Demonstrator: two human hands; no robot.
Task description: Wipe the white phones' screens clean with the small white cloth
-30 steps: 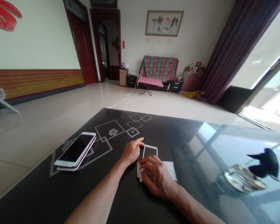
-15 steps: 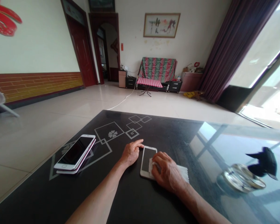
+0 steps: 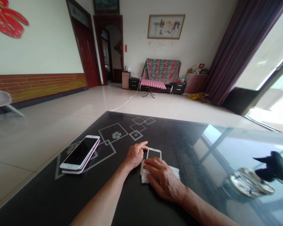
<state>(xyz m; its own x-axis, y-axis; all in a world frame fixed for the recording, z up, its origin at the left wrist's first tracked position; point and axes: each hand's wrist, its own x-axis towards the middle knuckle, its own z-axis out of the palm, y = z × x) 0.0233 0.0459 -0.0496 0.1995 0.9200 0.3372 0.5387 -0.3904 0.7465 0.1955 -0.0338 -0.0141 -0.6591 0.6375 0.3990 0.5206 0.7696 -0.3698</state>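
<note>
A white-framed smartphone point(image 3: 154, 153) lies face up on the dark table, its lower part covered. Over that part, my right hand point(image 3: 163, 179) presses a white wiping cloth point(image 3: 145, 177) with a zigzag edge under its fingers; the cloth also sticks out to the right of the hand. My left hand point(image 3: 135, 154) rests at the phone's upper left corner. Its index finger is stretched out, other fingers are bent, and the fingertips touch the phone's edge; the thumb is hidden. Farther left, another white smartphone point(image 3: 82, 153) lies on top of a second phone point(image 3: 73, 171).
The glossy black table point(image 3: 132, 201) has a pattern of grey squares. At its right stands a round glass dish point(image 3: 251, 185) with a black object point(image 3: 271, 166) at its rim. Beyond the table are the tiled floor, a small checked table point(image 3: 153, 83) and a white chair point(image 3: 0, 97).
My right hand has slid the cloth left and toward me across the phone, covering its lower part. My left hand stays at the phone's corner. The whole view has shifted slightly.
</note>
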